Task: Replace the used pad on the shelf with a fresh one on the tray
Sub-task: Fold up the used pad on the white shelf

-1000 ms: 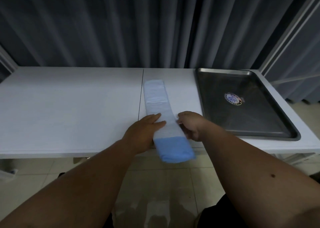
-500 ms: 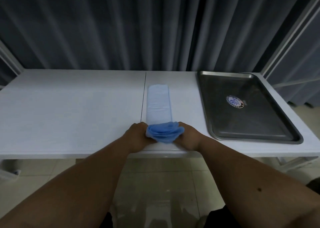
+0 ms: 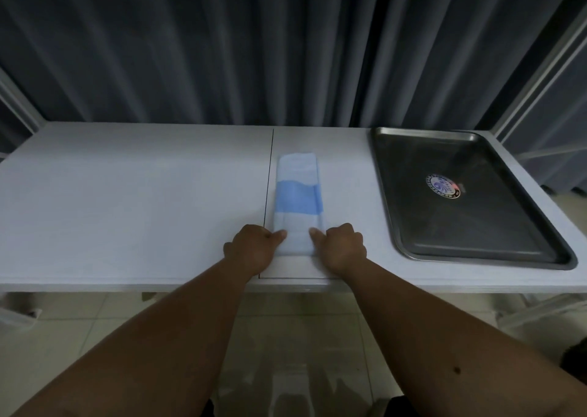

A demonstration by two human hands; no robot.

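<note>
Blue-white pad (image 3: 298, 204) on shelf (image 3: 127, 200) | left hand (image 3: 252, 246), right hand (image 3: 341, 246) pinch its near corners

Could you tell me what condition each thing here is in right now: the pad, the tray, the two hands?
pad: folded, lying flat on the white table, left of the tray.
tray: holds nothing but a round sticker.
left hand: pinches the pad's near left edge.
right hand: pinches the pad's near right edge.

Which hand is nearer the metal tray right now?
Right. The right hand holds the pad's near right corner, with bare table between it and the tray. The left hand holds the pad's left corner, farther from the tray.
</note>
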